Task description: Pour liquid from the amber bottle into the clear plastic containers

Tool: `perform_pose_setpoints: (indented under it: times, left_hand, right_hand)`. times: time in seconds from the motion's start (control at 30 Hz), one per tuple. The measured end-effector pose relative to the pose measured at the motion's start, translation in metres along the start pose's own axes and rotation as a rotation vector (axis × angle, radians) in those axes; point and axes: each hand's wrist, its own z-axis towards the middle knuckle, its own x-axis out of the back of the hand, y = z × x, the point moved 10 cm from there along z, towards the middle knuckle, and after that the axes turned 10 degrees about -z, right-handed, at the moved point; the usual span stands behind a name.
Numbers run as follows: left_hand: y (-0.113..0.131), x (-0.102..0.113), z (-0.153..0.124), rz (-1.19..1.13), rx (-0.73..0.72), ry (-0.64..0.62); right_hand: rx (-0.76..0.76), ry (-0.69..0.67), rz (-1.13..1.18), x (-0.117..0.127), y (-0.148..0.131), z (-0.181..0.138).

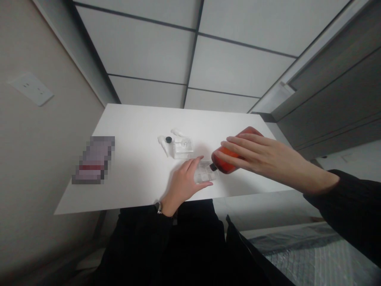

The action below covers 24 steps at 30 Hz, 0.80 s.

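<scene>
My right hand [253,153] grips a reddish-amber bottle [226,166] from above, tilted so that its dark neck points down and to the left. That neck meets the top of a clear square bottle [204,176]; whether liquid flows is too small to tell. Around the clear bottle's left side my left hand [186,180] curves, fingers on its far side and thumb on its near side. Beyond my left fingertips stands a second clear square bottle [183,149]. Beside it lie a small black cap [168,140] and two slim white pieces, one a whitish nozzle-like part [163,143].
All this rests on a white table [133,171]. A blurred-out flat item [93,161] lies near its left edge. A wall with a socket plate [32,88] rises on the left, and white panels [149,43] stand behind the table.
</scene>
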Motion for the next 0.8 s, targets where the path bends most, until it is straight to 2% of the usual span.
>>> perform_pose_setpoints:
  times: [0.2,0.47,0.63,0.8]
  left_hand:
    - [-0.001,0.0,0.0,-0.004,-0.003,0.011]
    - [-0.002,-0.001,0.0,0.006,-0.004,0.014]
    - [-0.002,0.0,-0.001,0.016,-0.004,0.021]
    - [0.0,0.0,0.0,0.01,-0.008,0.018]
  right_hand:
    - [0.037,-0.021,-0.087,0.003,-0.004,0.005]
    - [0.048,0.005,-0.075,0.006,-0.002,0.01]
    - [0.113,-0.022,-0.181,0.008,-0.006,0.013]
    - [0.13,-0.055,-0.192,0.009,-0.007,0.018]
